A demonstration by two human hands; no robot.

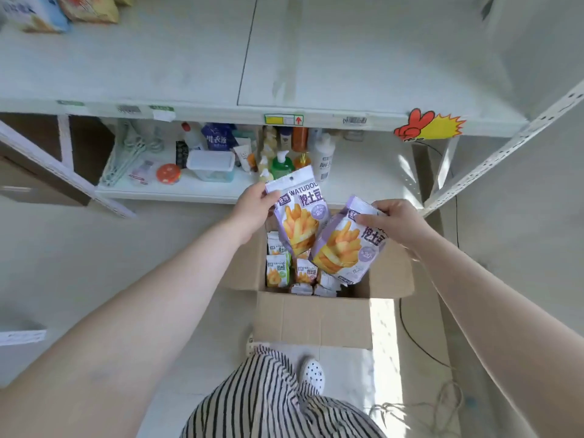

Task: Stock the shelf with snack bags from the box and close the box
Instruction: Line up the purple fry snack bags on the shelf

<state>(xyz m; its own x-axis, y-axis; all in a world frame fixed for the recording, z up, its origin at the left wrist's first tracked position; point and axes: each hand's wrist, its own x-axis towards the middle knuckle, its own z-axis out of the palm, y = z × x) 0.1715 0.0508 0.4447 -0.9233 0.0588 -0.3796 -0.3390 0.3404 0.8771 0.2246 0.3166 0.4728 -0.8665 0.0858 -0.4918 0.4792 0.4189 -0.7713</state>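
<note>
An open cardboard box point(313, 320) stands on the floor in front of me, with several small purple and green snack bags point(278, 270) inside. My left hand point(252, 207) pinches the top corner of a purple fries snack bag point(300, 216) above the box. My right hand point(395, 219) grips the top of a second purple fries bag point(344, 248), tilted, just right of the first. The wide white shelf point(221, 64) above is mostly bare, with a few snack bags point(60, 11) at its far left.
The lower shelf point(205, 189) holds bottles, a plastic tub point(211, 165), hangers and toiletries. A slanted white shelf post point(505, 147) stands at right. A black cable point(420, 346) and string lie on the floor right of the box. My shoe point(313, 373) is behind the box.
</note>
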